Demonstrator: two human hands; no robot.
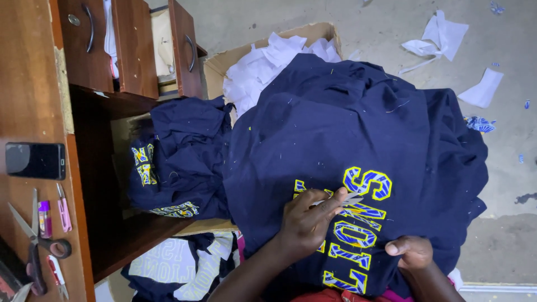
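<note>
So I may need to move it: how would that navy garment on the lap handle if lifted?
The navy garment would probably flop and sag, since it drapes in soft folds. The yellow-and-blue lettering may feel stiffer. It looks unlikely to slide.

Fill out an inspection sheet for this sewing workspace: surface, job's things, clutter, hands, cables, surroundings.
Surface: wooden desk at the left, drawers open; the garment lies over the person's lap.
Job's things: navy garment with blue-and-yellow appliqué letters; small snips at the letters.
Clutter: phone, scissors and pink clippers on the desk; more navy garments heaped in the desk's opening.
Hands: left hand holds the snips; right hand presses the garment's lower edge.
Cables: nothing seen.
Surroundings: cardboard box of white scraps; white and blue scraps on the concrete floor.
</note>
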